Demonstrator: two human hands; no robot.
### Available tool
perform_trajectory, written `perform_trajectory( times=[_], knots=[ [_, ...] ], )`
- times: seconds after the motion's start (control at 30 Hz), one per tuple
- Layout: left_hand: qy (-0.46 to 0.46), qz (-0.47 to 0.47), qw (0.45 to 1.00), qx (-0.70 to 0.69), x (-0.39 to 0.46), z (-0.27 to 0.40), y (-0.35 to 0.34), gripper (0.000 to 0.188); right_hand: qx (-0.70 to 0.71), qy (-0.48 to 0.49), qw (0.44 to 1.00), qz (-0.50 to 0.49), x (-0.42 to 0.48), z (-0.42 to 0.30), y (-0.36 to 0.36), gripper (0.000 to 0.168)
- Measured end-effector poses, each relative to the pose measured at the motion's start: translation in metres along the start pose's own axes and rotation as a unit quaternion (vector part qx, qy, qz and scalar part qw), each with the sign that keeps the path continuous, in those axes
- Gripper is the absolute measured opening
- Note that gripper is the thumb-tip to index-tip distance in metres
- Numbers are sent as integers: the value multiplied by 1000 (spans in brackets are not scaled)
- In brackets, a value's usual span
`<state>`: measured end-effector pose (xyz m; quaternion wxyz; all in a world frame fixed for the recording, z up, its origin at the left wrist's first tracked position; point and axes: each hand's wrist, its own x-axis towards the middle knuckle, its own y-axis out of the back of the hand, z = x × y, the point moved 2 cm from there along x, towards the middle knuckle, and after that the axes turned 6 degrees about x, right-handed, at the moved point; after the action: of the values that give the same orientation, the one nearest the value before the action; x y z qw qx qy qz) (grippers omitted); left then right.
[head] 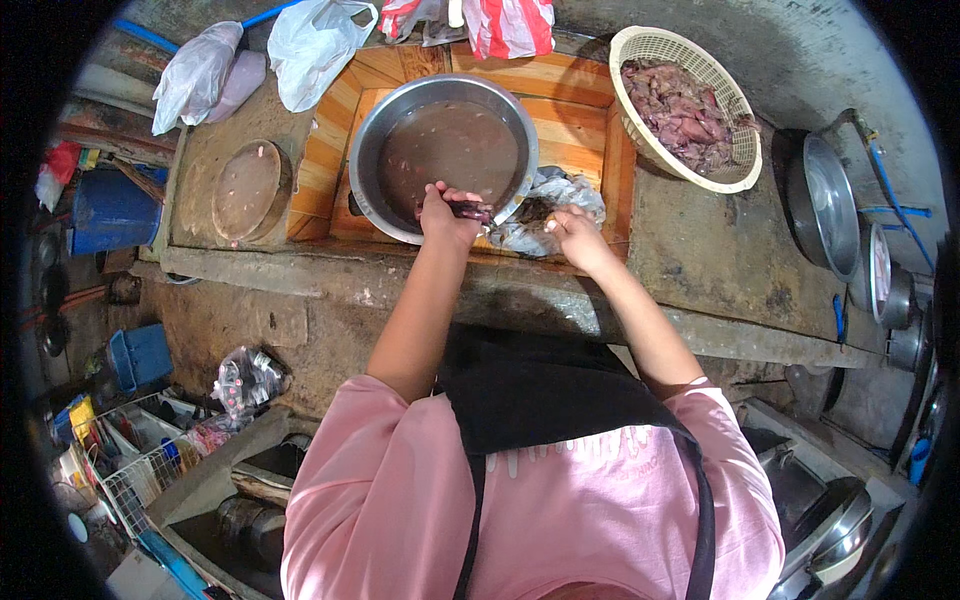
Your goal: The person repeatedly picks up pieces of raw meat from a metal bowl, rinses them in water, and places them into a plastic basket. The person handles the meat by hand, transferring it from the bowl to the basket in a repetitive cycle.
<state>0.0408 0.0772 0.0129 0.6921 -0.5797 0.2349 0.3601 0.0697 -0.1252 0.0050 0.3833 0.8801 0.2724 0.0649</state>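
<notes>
My left hand (448,214) grips a dark purplish squid (471,211) over the near rim of a steel basin (360,187). Murky brown water (450,150) with small floating bits fills much of that basin. Just to its right, my right hand (576,232) hovers at a crumpled plastic bag (574,189) holding dark scraps. The fingers of this hand are curled, thumb near forefinger; whether a small bit sits between them is unclear.
Basin and bag sit in a wood-patterned sink (570,124). Right of it, a cream plastic colander (628,112) holds a heap of purplish squid. A round chopping board (247,187) lies on the left counter. Plastic bags (319,52) line the back; a steel basin (829,202) leans far right.
</notes>
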Motion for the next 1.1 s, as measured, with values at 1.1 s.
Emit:
perform_trajectory(
  times=[1.1],
  knots=[
    [-122, -148, 969, 157, -55, -60, -41, 23, 161, 158, 972, 70, -9, -73, 9, 48]
  ],
)
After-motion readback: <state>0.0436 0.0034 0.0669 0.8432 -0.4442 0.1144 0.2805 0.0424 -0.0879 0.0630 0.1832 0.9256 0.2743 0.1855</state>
